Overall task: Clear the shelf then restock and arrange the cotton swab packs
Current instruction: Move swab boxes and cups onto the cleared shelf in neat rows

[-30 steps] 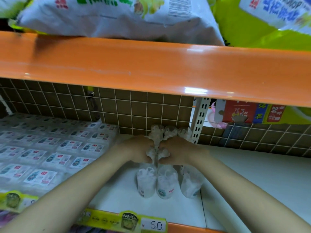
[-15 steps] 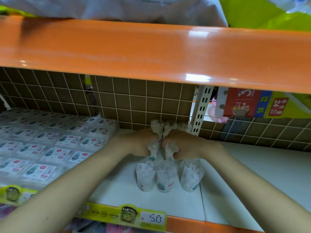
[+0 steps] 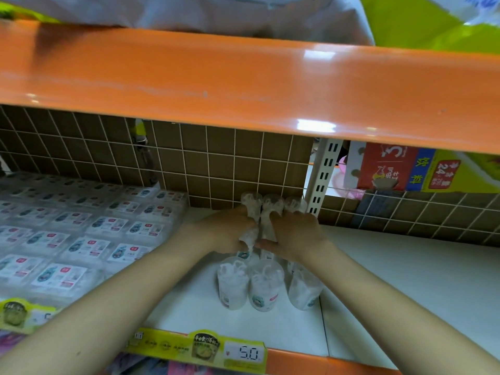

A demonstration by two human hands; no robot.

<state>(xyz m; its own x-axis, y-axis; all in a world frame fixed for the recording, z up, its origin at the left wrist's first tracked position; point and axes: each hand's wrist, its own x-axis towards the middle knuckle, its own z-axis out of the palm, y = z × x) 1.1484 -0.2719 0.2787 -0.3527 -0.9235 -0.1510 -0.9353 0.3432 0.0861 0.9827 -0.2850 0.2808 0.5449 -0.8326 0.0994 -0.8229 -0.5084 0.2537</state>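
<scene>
The orange upper shelf (image 3: 243, 85) spans the whole view, with large bags resting on top of it. Below it, the white shelf (image 3: 405, 280) runs back to a brown wire-grid back panel (image 3: 216, 158). On the left part of the shelf lie the flat cotton swab packs (image 3: 81, 228), set in neat rows and covering that side. Near the middle stand the round cotton swab tubs (image 3: 259, 288): three side by side in the front row, three more at the back against the grid panel, and others between them, mostly hidden by the hands. The left hand (image 3: 227, 231) has its grip curled round a tub in the middle row, and the right hand (image 3: 295, 234) has its grip curled round the tub just beside it; the two hands almost touch. A yellow price strip (image 3: 194, 347) on the shelf's front edge reads 5.0.
</scene>
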